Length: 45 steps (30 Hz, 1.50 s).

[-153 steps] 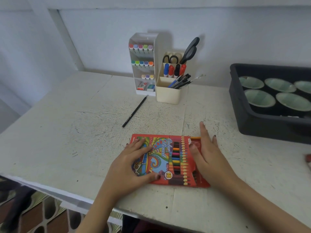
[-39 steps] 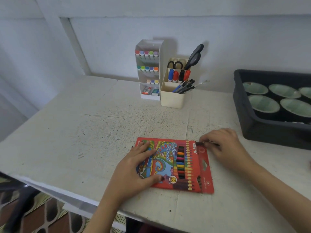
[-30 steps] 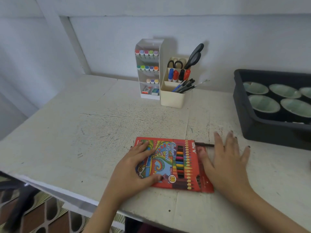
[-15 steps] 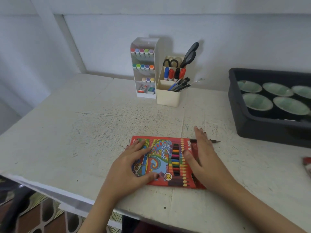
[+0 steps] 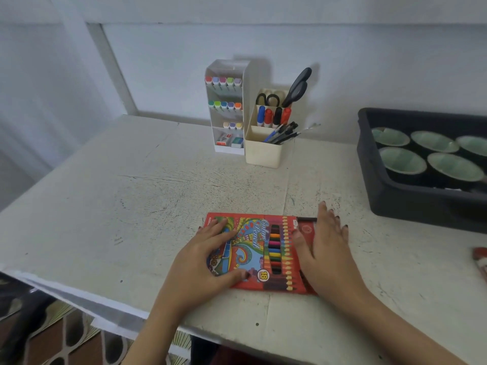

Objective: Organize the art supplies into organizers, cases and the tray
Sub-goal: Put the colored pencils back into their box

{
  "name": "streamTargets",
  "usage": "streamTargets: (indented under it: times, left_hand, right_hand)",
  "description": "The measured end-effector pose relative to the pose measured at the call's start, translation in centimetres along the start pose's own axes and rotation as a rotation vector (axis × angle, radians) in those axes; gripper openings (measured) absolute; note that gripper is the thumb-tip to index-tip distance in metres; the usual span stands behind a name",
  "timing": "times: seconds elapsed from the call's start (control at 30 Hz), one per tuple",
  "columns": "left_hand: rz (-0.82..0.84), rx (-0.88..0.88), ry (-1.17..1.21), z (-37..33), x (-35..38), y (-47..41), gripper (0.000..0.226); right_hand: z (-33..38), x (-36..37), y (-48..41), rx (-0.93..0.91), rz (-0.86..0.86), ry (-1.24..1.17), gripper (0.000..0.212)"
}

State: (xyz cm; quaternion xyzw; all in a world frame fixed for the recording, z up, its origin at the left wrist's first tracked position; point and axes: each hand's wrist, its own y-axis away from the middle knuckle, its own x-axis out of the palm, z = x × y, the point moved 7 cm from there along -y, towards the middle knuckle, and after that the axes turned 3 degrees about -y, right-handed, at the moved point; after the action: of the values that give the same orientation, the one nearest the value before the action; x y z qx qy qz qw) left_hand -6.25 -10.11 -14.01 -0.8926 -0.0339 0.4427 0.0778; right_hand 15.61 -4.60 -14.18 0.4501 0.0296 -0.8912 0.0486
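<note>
A red box of colour pencils [image 5: 263,248] lies flat near the front edge of the white table [image 5: 131,206]. My left hand [image 5: 208,262] rests spread on the box's left half. My right hand [image 5: 324,248] lies flat with straight fingers against the box's right end. A dark pencil [image 5: 307,219] sticks a short way out of the box's top right corner, just left of my right fingers. At the back stand a white marker organizer [image 5: 228,109] and a cream pen holder [image 5: 266,151] with pens, markers and scissors.
A dark tray [image 5: 390,206] with several pale green bowls sits at the right. A red object [image 5: 481,260] shows at the right border. The wall runs close behind the organizers. The table's front edge is just under my wrists.
The black pencil once lying loose on the table is gone from there. My right hand put a dark pencil at the box's top right corner, then flattened and pushed it further in.
</note>
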Motion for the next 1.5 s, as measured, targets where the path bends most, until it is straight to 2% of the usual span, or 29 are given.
streamTargets:
  times: [0.17, 0.47, 0.57, 0.67, 0.77, 0.87, 0.93, 1.03, 1.13, 1.2, 1.3, 1.37, 1.5]
  left_hand:
    - [-0.003, 0.002, -0.006, -0.3, 0.0, 0.1, 0.084]
    - [-0.016, 0.01, -0.024, -0.5, -0.2, 0.1, 0.08]
    - [-0.005, 0.0, -0.026, -0.5, -0.1, 0.0, 0.08]
    - [0.006, -0.003, -0.014, -0.3, -0.1, 0.0, 0.079]
    - [-0.007, -0.005, 0.009, 0.0, -0.1, -0.1, 0.071]
    - [-0.065, 0.027, -0.123, -0.6, -1.0, -1.3, 0.06]
    - [0.008, 0.038, -0.228, -1.3, -1.2, -2.7, 0.071]
    - [0.245, -0.003, -0.284, -1.7, -0.6, -4.4, 0.094]
    - [0.361, -0.069, -0.337, -1.6, -0.4, -5.8, 0.1]
    - [0.423, -0.145, -0.355, -1.5, 0.0, -6.1, 0.096]
    - [0.396, -0.267, -0.234, -1.4, 0.5, -6.0, 0.055]
    - [0.368, -0.391, 0.002, -1.3, 0.8, -5.4, 0.029]
    - [0.27, -0.537, 0.445, -3.0, 1.1, -3.8, 0.021]
  right_hand:
    - [2.3, 0.9, 1.0, -0.147, 0.08, -0.041, 0.073]
    - [3.3, 1.0, 0.8, -0.281, 0.087, -0.088, 0.073]
    - [3.1, 1.2, 0.8, -0.279, 0.098, -0.082, 0.07]
    - [2.7, 1.6, 0.7, -0.201, 0.128, -0.066, 0.073]
    - [2.3, 1.8, 0.8, -0.149, 0.164, -0.03, 0.072]
    - [1.7, 1.8, 0.8, -0.146, 0.196, -0.057, 0.068]
    - [1.6, 1.6, 0.8, -0.154, 0.211, -0.097, 0.066]
    - [1.6, 1.0, 1.4, -0.159, 0.201, -0.158, 0.062]
    - [1.3, 0.1, 2.6, -0.148, 0.164, -0.202, 0.059]
    - [0.8, -0.5, 3.5, -0.111, 0.132, -0.258, 0.057]
    - [-0.1, -2.0, 4.7, -0.035, -0.015, -0.334, 0.052]
    - [-0.9, -2.9, 5.6, 0.046, -0.106, -0.374, 0.049]
    - [-2.7, -4.1, 7.8, 0.244, -0.221, -0.525, 0.052]
